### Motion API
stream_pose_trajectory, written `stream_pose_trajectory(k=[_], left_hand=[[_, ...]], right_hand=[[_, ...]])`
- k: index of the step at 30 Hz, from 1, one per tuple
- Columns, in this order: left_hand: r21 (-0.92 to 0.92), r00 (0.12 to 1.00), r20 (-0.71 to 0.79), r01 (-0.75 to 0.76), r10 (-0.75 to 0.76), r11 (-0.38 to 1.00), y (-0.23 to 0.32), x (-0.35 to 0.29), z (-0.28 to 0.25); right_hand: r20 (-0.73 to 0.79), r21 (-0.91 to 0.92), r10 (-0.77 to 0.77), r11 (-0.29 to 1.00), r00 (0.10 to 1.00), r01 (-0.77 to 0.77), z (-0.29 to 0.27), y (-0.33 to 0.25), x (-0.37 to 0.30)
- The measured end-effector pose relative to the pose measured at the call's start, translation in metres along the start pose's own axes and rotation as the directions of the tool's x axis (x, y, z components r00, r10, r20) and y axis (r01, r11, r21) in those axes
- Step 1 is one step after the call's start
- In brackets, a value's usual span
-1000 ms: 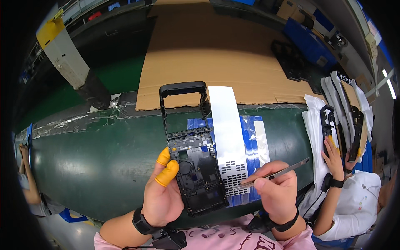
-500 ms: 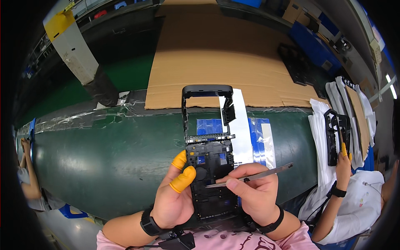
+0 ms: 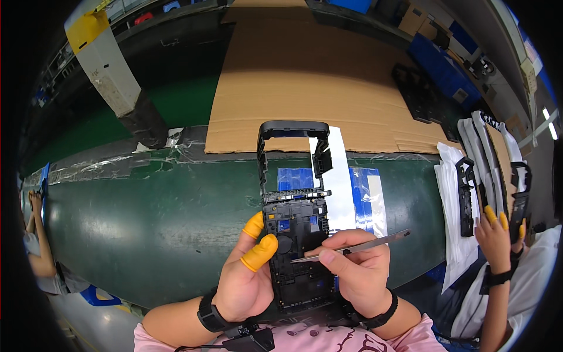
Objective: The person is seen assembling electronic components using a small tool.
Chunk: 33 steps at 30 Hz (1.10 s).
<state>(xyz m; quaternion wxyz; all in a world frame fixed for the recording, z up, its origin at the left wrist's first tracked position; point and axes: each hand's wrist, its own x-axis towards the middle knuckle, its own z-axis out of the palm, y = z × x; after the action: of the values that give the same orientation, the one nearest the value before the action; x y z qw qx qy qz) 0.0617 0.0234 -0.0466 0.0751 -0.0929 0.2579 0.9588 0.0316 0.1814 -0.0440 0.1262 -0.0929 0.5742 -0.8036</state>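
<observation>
My left hand grips the left edge of a black plastic housing, with yellow finger cots on two fingertips. The housing stands lengthwise in front of me, its ribbed inner side showing and an open rectangular frame at its far end. In my right hand a pair of metal tweezers is pinched between thumb and fingers. The tweezers' tip points left and lies over the middle of the housing. Whether the tip holds a small part, I cannot make out. Some right fingers are hidden behind the housing.
Beyond the housing, a white sheet and blue plastic packaging lie on the green table. Cardboard covers the far surface. At right, a co-worker's hands handle black frames beside white padded sleeves. A post rises at left.
My hands, the housing and the tweezers look almost unmoved. At right, the co-worker's hands have shifted, and a black frame now stands apart farther right from another one.
</observation>
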Motion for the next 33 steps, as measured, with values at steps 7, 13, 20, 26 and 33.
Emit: stream_pose_trajectory(k=[7, 13, 20, 26, 33], left_hand=[[0.046, 0.999, -0.041, -0.027, 0.028, 0.999, -0.001, 0.000, 0.005], [0.050, 0.998, -0.041, -0.037, 0.039, 0.998, -0.002, 0.001, 0.003], [0.040, 0.998, -0.051, -0.023, 0.025, 0.999, -0.001, 0.001, 0.002], [0.052, 0.998, -0.067, -0.010, 0.014, 0.999, 0.000, 0.003, 0.001], [0.172, 0.998, -0.051, 0.035, -0.027, 0.984, 0.003, 0.006, 0.001]], right_hand=[[-0.001, 0.028, 0.026, 0.999, 1.000, -0.026, 0.000, -0.002, 0.001], [-0.009, -0.004, 0.020, 1.000, 1.000, -0.020, 0.001, 0.000, 0.001], [-0.009, -0.016, 0.010, 1.000, 1.000, -0.010, 0.000, 0.003, 0.001], [-0.056, -0.012, 0.035, 0.999, 0.998, -0.036, 0.000, -0.004, 0.000], [-0.215, 0.106, -0.037, 0.992, 0.976, 0.061, -0.027, -0.012, -0.006]])
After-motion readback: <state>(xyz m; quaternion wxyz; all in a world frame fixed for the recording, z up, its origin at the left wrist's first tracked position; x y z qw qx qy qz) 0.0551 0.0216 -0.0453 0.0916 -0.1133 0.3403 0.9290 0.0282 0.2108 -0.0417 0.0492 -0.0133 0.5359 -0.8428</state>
